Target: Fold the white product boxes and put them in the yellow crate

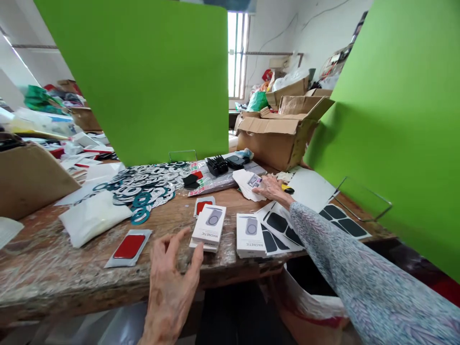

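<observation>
My left hand [171, 274] is open at the table's front edge, fingers spread beside a small stack of white boxes marked MAGNETIC [209, 224]. Another white MAGNETIC box [250, 234] lies to the right of that stack. Farther back, my right hand [273, 188] has its fingers closed on the edge of a white printed leaflet [254, 181], which lies on a pile of white paper pieces [244, 181]. A red pad in a clear sleeve [129, 247] is left of my left hand. Behind the stacked boxes is a second red pad [203, 206], partly hidden.
White and teal rings [143, 184] are heaped at the back left, near a white plastic packet [95, 215]. Black parts [217, 165] rest on a plastic-wrapped bundle. Sheets with black stickers [278, 223] lie right. Green panels [161, 81] and a cardboard box [269, 139] stand behind.
</observation>
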A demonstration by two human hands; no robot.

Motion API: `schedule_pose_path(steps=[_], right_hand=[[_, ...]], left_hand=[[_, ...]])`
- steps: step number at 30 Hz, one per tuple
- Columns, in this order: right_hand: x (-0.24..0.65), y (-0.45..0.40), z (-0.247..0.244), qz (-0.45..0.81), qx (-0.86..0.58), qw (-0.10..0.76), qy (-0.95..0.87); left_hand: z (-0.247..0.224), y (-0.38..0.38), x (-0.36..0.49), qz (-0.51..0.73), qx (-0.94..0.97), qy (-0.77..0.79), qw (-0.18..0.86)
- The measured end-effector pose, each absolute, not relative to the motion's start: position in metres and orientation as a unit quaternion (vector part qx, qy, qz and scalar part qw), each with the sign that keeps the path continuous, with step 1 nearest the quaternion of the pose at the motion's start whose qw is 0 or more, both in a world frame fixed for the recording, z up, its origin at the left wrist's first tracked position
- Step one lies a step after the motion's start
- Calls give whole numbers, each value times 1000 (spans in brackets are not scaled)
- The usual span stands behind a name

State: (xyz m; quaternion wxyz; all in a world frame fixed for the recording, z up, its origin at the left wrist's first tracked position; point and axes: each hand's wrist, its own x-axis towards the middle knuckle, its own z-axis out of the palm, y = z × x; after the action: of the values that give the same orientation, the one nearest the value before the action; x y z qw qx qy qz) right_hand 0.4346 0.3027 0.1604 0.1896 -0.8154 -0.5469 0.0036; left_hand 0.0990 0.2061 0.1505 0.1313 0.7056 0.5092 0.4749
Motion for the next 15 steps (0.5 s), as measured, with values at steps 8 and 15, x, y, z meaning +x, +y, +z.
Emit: schedule_pose_path(steps=[8, 15], right_hand=[[437, 241, 213, -37, -765, 342, -545], [283, 60, 146, 357, -630, 551, -416]], left_hand=[[127, 148, 87, 469, 639, 483, 371], [113, 94, 108, 355, 414, 322, 774]])
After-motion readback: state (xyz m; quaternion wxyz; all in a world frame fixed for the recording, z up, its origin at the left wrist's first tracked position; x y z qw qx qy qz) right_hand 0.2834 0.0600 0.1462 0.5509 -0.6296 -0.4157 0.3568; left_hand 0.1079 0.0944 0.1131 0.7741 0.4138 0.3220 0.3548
